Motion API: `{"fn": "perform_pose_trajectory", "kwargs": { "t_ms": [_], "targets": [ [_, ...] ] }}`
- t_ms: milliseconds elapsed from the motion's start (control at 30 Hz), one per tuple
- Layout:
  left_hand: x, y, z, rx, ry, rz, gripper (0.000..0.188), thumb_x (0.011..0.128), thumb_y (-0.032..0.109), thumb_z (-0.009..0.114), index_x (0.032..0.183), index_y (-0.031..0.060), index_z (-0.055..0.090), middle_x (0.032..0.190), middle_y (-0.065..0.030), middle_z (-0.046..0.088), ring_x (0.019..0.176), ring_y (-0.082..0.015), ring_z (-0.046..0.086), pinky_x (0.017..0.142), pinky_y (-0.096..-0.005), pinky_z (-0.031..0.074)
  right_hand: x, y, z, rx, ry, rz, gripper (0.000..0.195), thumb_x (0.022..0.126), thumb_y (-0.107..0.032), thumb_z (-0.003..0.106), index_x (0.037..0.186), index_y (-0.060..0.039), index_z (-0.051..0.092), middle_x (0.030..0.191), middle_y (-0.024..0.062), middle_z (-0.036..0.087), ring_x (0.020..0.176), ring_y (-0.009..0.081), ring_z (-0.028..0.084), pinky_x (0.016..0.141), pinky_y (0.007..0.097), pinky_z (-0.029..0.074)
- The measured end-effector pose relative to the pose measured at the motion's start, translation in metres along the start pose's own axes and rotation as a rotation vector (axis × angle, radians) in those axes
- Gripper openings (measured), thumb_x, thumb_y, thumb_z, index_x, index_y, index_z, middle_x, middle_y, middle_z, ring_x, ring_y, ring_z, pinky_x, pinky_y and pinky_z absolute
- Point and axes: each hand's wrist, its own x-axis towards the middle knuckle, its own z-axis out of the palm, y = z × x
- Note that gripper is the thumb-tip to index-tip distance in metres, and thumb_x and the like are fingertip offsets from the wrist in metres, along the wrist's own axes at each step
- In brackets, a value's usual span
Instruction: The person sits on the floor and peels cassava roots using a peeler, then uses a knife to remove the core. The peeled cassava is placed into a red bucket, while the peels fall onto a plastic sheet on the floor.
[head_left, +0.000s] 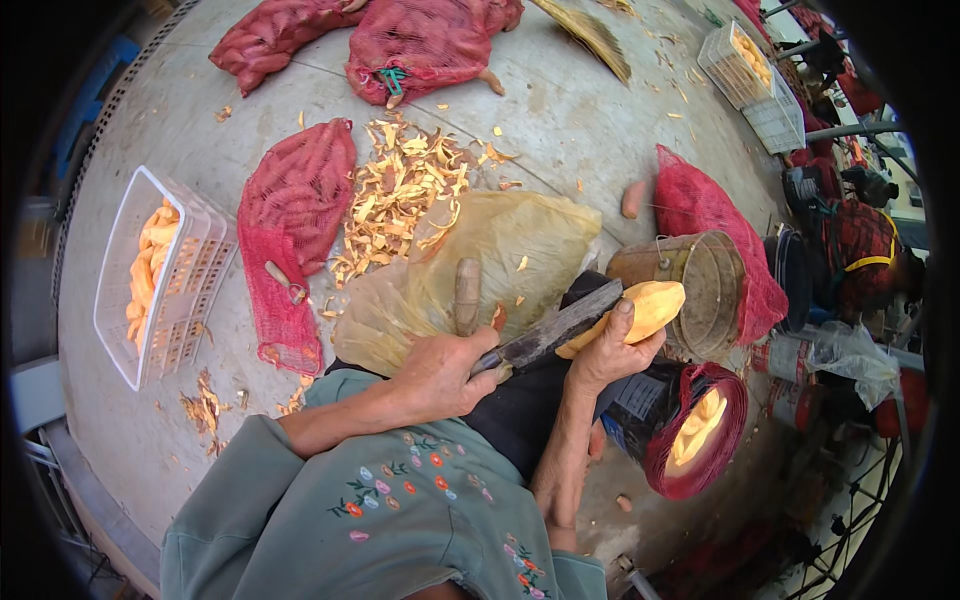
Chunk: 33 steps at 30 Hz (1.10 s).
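My left hand (450, 367) grips the near end of a long dark-bladed knife (562, 322). In my right hand (615, 352) is a peeled sweet potato (652, 311), with the blade lying along its side and my right thumb at the blade's far end. A rounded wooden handle (466, 296) stands out beyond my left hand; whether it belongs to the knife I cannot tell. Yellowish plastic sheeting (517, 225) covers my lap. Peelings (397, 195) lie heaped on the floor beyond it.
Peeled sweet potatoes fill part of a white crate (217, 262) at left. Red mesh sacks (300, 187) lie ahead. At right are a dirty bucket (709, 292), another red sack (705, 217) and a mesh-rimmed bucket (694, 480) holding peeled pieces. A person (862, 247) is at far right.
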Motion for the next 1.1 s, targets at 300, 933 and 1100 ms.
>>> {"fn": "perform_pose_trajectory", "kwargs": {
  "t_ms": [300, 933, 1100],
  "targets": [
    [0.001, 0.005, 0.001, -0.184, -0.063, -0.019, 0.023, 0.075, 0.02, 0.06, 0.082, 0.0012, 0.048, 0.061, -0.019, 0.054, 0.061, -0.0399, 0.055, 0.055, -0.0449, 0.041, 0.013, -0.009, -0.021, -0.074, -0.078, -0.088, 0.036, 0.076, -0.016, 0.068, 0.1, 0.0054, 0.051, 0.086, 0.0079, 0.057, 0.072, 0.0126, 0.053, 0.067, 0.0251, 0.045],
    [-0.017, 0.03, -0.028, -0.389, -0.464, -0.087, 0.022, 0.081, 0.015, 0.057, 0.086, -0.0022, 0.046, 0.063, -0.0124, 0.052, 0.057, -0.0188, 0.06, 0.05, -0.0322, 0.044, 0.003, -0.024, -0.048, 0.92, -0.178, 0.671, 0.046, 0.086, -0.04, 0.046, 0.111, -0.0023, 0.049, 0.094, 0.0111, 0.058, 0.08, 0.0215, 0.058, 0.068, 0.0323, 0.051],
    [-0.018, 0.029, -0.028, -0.35, -0.451, -0.081, 0.022, 0.08, 0.015, 0.058, 0.085, -0.0019, 0.045, 0.06, -0.0121, 0.051, 0.055, -0.0201, 0.06, 0.049, -0.033, 0.043, 0.002, -0.029, -0.044, 0.924, -0.129, 0.671, 0.046, 0.086, -0.04, 0.046, 0.11, -0.0015, 0.049, 0.093, 0.0115, 0.058, 0.078, 0.0212, 0.058, 0.067, 0.0313, 0.05]
  ]
}}
